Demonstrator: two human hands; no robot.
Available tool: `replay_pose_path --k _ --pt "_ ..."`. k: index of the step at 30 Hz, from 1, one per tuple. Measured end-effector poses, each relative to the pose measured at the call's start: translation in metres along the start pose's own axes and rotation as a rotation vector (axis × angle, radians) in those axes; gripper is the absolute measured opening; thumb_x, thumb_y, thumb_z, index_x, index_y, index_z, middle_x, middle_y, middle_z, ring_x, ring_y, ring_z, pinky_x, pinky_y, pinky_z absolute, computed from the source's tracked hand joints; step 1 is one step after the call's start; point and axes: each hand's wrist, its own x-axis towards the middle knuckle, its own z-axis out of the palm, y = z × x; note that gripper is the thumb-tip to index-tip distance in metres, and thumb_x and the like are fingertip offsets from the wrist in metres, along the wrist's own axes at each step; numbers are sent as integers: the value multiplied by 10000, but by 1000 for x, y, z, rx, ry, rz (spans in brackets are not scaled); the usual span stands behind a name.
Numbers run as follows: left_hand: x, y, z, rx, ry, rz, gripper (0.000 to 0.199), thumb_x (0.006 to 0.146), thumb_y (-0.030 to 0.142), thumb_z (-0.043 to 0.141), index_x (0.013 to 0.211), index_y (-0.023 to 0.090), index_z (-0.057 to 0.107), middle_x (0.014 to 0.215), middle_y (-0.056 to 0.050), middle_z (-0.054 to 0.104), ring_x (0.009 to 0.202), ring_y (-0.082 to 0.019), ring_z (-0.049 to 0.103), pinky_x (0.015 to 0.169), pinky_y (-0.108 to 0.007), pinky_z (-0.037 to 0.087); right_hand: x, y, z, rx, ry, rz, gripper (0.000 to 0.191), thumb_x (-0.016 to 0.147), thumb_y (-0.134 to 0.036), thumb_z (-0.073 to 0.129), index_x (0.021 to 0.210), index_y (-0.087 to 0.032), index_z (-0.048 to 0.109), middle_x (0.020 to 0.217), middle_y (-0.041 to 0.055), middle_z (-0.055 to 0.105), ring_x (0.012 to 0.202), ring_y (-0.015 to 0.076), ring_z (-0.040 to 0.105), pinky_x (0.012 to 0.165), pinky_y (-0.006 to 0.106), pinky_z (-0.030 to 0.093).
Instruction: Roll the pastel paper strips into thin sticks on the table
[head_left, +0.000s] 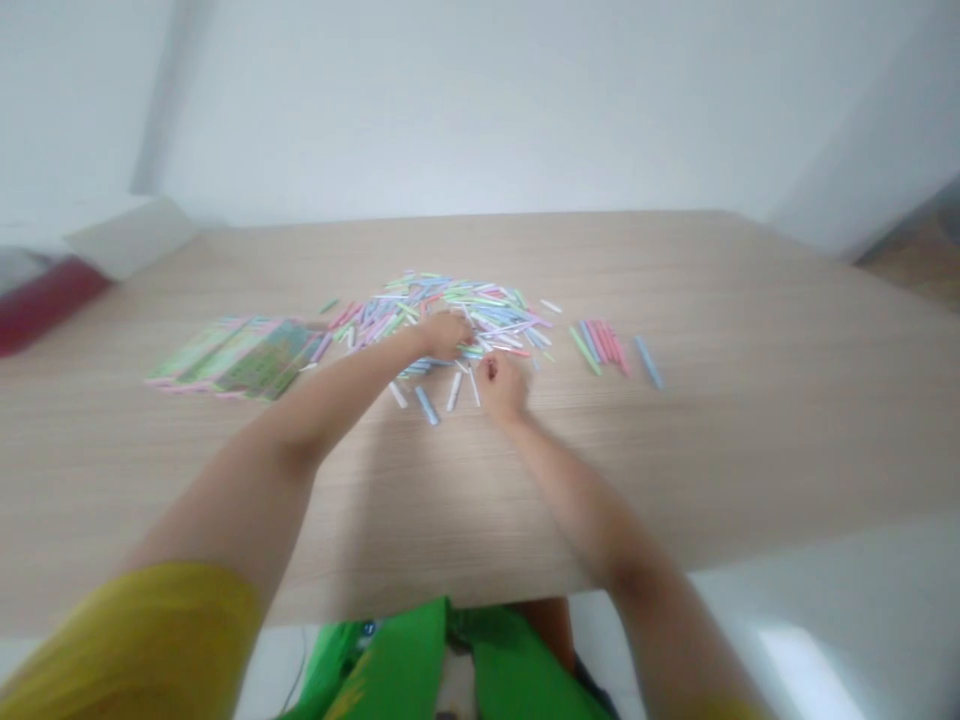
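Note:
A wide pile of thin pastel sticks [487,300] lies at the middle of the wooden table. My left hand [445,335] rests on the pile with its fingers curled down among the sticks; what it pinches, if anything, is hidden. Just right of it, at the pile's near edge, is my right hand [501,384], its fingers curled together and too blurred to show anything held. Below the hands lie a loose blue stick [427,405] and a few white ones. To the right sit a short row of pink, blue and green sticks [600,345] and a single blue stick [649,362].
Several flat, patterned green and pink packs [236,357] overlap left of the pile. A dark red object [52,300] and an open white box flap [135,237] are at the far left. A white wall [480,110] stands behind the table [750,400].

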Motion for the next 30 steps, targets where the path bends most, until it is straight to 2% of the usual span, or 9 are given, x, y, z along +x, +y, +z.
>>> replay_pose_path --k 4,10,19,23,27,30 --pt "3 0 7 31 -19 -8 325 769 229 624 1078 213 721 1231 -129 692 1219 -312 589 1004 -405 460 2 -1 0 4 -5 -4 205 935 -260 496 961 -201 691 781 34 714 702 175 589 658 283 321" --pt "-5 -5 6 -49 -14 -164 297 747 259 668 1029 179 713 1118 -128 714 1080 -290 654 918 -356 485 3 -4 -2 -9 -19 -4 197 936 -237 491 950 -194 683 806 50 721 708 183 595 657 285 332" --pt "-26 -28 7 -85 -93 -239 290 767 309 650 1010 178 740 1043 -93 748 975 -242 682 815 -285 484 3 -3 -1 -17 -12 14 197 927 -233 493 949 -200 686 784 42 717 705 188 592 649 287 313" --pt "-27 -38 1 -74 -56 -263 289 787 216 572 1012 173 748 1025 -86 754 958 -220 686 838 -273 484 2 -5 -3 -25 -12 4 198 927 -231 497 944 -197 691 789 43 723 708 185 594 652 287 306" --pt "-16 -41 -3 -35 -1 -178 317 796 147 527 1039 135 731 1090 -135 735 1032 -243 678 930 -309 482 0 -6 -6 -46 -28 -19 209 926 -238 500 963 -190 700 766 42 717 679 183 582 646 293 298" --pt "-8 -37 4 -12 20 -142 349 781 96 526 1079 99 707 1142 -182 711 1112 -263 655 1004 -333 460 0 -5 -7 -34 -34 -31 211 929 -237 493 954 -187 696 741 38 706 665 181 581 639 295 296"
